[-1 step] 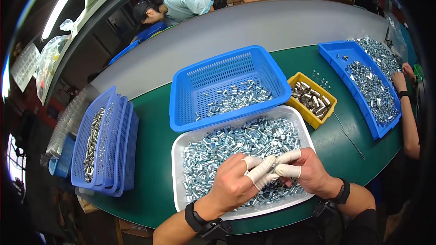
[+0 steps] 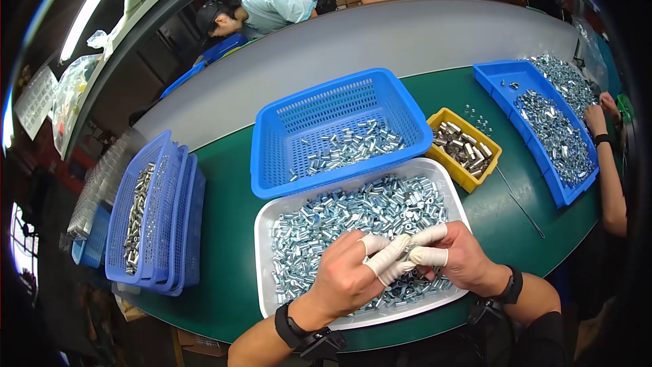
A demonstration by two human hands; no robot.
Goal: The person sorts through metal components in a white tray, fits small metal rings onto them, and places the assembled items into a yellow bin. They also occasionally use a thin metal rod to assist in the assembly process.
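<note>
My left hand [image 2: 353, 268] and my right hand [image 2: 465, 258] meet over the near right part of a white tray [image 2: 264, 265]. White finger cots cover several fingertips. Both hands are closed in a pinch, fingertips together, around a small metal sleeve [image 2: 408, 253] that is mostly hidden by the fingers. Beneath them the tray is filled with a loose layer of small silvery metal sleeves [image 2: 360, 214]. Just behind it, a blue perforated basket [image 2: 319, 119] holds a smaller heap of similar sleeves, gathered toward its right side.
A yellow bin [image 2: 490, 168] of larger metal cylinders stands right of the basket, near a thin rod [image 2: 526, 214]. Farther right is a blue tray [image 2: 523, 137] of small parts, with another person's hands [image 2: 598, 119] beside it. Stacked blue baskets [image 2: 193, 224] stand at left.
The view has shifted very slightly. Between the fingertips a little more of the metal sleeve shows; both hands keep their pinch in nearly the same place.
</note>
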